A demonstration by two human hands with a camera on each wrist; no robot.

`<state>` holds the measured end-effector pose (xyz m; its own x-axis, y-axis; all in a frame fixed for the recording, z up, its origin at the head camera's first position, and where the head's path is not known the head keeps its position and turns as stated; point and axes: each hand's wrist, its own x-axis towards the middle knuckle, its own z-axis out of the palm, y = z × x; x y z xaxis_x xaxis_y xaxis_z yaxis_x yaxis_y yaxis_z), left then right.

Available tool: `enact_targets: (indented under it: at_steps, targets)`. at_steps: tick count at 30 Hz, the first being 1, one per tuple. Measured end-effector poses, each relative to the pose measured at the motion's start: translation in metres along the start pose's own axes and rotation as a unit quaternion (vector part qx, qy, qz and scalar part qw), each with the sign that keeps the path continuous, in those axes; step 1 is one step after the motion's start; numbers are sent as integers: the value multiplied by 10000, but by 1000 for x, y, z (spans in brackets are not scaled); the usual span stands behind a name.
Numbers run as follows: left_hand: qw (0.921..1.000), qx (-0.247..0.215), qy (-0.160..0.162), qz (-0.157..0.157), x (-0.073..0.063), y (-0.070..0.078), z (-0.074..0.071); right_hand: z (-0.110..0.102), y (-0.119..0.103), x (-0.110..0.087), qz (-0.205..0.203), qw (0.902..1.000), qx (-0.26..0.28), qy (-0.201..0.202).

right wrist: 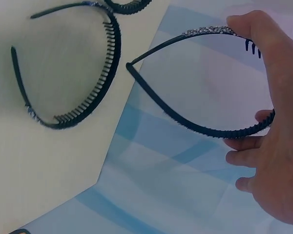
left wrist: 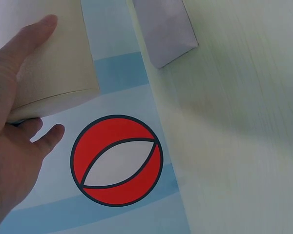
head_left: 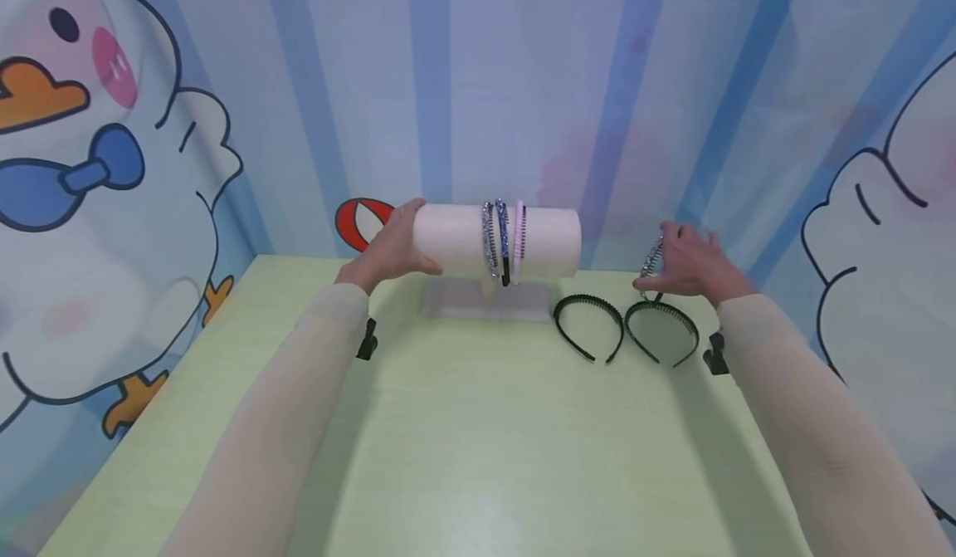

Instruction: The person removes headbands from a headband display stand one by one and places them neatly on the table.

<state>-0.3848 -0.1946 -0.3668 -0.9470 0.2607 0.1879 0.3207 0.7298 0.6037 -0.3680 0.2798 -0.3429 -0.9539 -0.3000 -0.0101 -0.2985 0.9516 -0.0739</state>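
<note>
My left hand [head_left: 396, 246] grips the left end of a white padded headband stand [head_left: 456, 237], its thumb lying across the front in the left wrist view. Around the stand's roll sit a silvery headband [head_left: 489, 237], a blue glittery one [head_left: 504, 233] and a pink one [head_left: 519, 241]. My right hand [head_left: 695, 262] holds a dark toothed headband [right wrist: 200, 129] with a sparkly section, thumb on one side and fingers on the other. That headband is above the table's back right, its far part hidden by the hand.
Two black toothed headbands lie on the table, one [head_left: 575, 300] right of the stand's flat base [head_left: 448, 304] and another [head_left: 685, 320] below my right hand. Behind the pale table [head_left: 478, 441] hangs a striped cloth [head_left: 500, 84] with cartoon ducks. Dark straps show at both wrists.
</note>
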Motion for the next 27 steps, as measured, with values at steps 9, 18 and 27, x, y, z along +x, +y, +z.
enact_targets:
  at_steps: [9, 18, 27]
  targets:
    - [10000, 34, 20, -28, 1, -1, 0, -1, 25, -16, 585, 9976, 73, -364]
    - [10000, -13, -13, -53, 1, 0, 0, -1, 48, -29, 930, 9926, -156, -761]
    - [10000, 5, -36, -65, -1, 2, -1, 10, 64, -48, 1524, 9817, 75, -1142]
